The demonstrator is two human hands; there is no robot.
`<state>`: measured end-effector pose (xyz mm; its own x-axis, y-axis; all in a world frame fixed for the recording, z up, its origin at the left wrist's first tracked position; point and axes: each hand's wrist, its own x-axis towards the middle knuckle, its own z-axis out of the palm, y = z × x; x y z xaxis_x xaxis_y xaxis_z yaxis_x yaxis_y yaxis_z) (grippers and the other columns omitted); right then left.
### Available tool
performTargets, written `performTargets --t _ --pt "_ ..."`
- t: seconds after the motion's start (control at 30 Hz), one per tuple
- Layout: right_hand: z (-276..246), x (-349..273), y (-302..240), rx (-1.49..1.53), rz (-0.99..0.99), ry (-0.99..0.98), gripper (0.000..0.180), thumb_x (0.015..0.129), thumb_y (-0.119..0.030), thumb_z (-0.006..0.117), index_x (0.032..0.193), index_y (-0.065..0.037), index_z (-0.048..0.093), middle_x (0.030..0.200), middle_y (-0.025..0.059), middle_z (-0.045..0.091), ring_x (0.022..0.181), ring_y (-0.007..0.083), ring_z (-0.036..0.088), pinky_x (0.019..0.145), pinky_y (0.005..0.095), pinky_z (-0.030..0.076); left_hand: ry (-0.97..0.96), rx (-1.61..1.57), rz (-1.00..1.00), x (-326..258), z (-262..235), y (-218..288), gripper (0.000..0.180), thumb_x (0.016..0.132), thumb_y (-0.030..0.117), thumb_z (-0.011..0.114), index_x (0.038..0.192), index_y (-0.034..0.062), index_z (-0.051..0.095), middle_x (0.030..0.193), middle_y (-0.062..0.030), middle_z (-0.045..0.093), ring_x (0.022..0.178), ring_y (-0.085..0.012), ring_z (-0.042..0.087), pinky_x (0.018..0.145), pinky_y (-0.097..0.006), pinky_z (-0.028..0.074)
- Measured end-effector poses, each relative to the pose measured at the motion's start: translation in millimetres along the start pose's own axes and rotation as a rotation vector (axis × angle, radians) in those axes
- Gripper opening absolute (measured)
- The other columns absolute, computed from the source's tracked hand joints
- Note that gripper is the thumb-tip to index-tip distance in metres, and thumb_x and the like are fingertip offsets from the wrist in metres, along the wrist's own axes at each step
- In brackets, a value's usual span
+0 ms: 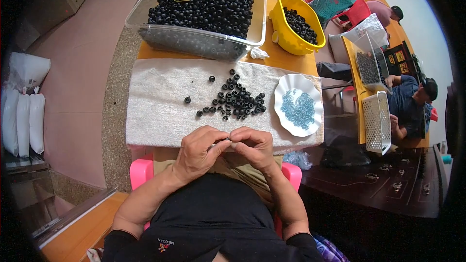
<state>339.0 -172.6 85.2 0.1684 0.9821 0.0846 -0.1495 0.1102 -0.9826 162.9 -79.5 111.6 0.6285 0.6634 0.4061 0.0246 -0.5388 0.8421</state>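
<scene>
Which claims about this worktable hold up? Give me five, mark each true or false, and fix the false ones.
1. The yellow tub stands left of the clear plastic bin. False: it stands right of it.
2. The white scalloped dish holds small pale-blue pieces. True.
3. The left hand rests in the dish. False: its fingertips meet those of the right hand.
4. A small dark piece shows at the fingertips. True.
5. All black beads on the white towel touch. False: some lie apart.
</scene>
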Motion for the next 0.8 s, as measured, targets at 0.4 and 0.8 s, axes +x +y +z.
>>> performTargets --t 0.4,0.8 --pt "0 1 -4 -0.068 -0.037 -0.015 0.013 0.082 0.008 0.065 0.093 0.004 0.068 0.099 0.0115 0.067 0.089 0.0151 0.063 0.078 0.0260 0.051 0.012 -0.006 0.023 1 1 -1 0.016 0.080 0.005 0.074 0.093 0.0023 0.065 0.080 -0.0128 0.064 0.071 -0.0291 0.063 0.062 -0.036 0.050" --pt "0 2 -11 -0.091 0.020 0.005 0.011 0.081 0.007 0.064 0.091 0.003 0.068 0.095 0.0103 0.067 0.086 0.0142 0.063 0.075 0.0253 0.051 -0.029 -0.062 -0.086 0 -2 -3 0.015 0.083 0.005 0.071 0.096 -0.0018 0.067 0.086 -0.0146 0.068 0.076 -0.0248 0.067 0.066 -0.032 0.053"
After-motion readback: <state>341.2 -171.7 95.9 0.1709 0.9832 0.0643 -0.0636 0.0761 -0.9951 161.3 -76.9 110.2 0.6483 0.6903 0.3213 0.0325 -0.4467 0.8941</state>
